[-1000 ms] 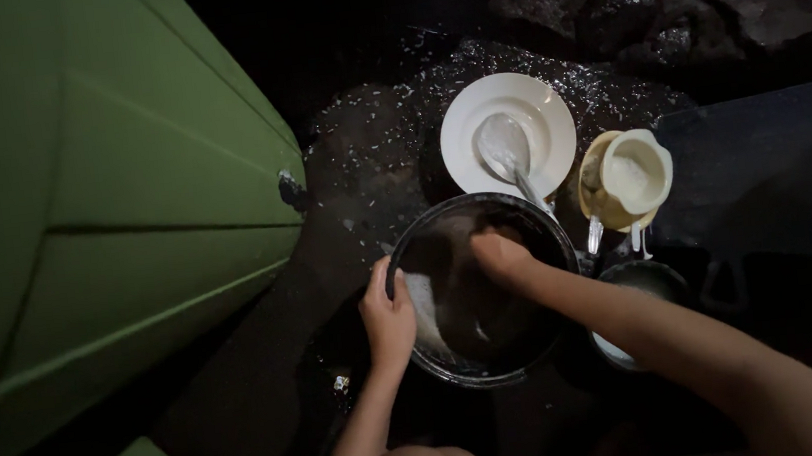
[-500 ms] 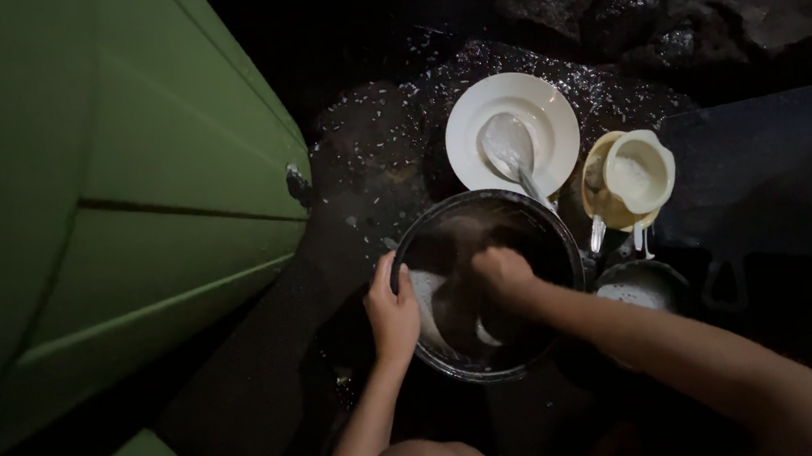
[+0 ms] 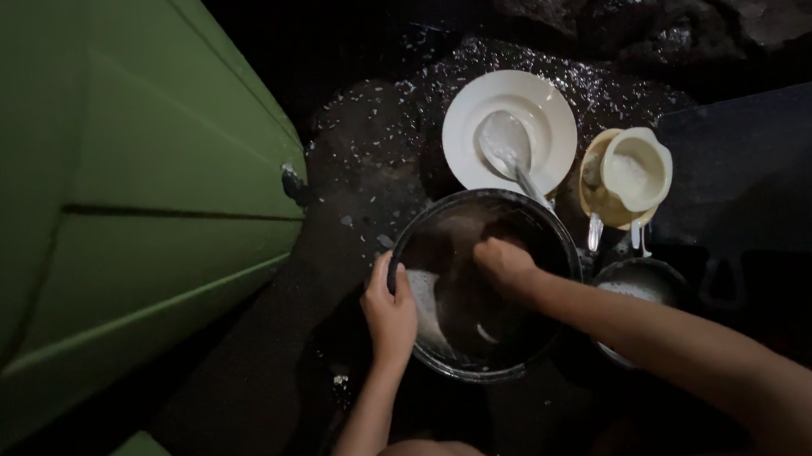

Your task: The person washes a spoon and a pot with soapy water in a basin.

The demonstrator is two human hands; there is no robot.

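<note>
A round dark metal pot [image 3: 536,219] sits on wet dark ground in front of me, with suds on its inner wall. My left hand [image 3: 390,310] grips the pot's left rim. My right hand [image 3: 503,266] is inside the pot with fingers curled against the bottom; whether it holds a scrubber is hidden. Just beyond the pot lies a white plate [image 3: 550,117] with a large spoon [image 3: 506,147] resting on it.
A cream cup [image 3: 633,169] sits in a yellow bowl right of the plate, with utensils below it. A small dark pan [image 3: 638,284] is right of the pot. A dark flat board [image 3: 762,170] lies at right. A green panelled wall [image 3: 100,190] fills the left. Rocks at the top.
My right hand has shifted inside the pot, first toward me and then back a little, as if rubbing. My left hand stays on the rim.
</note>
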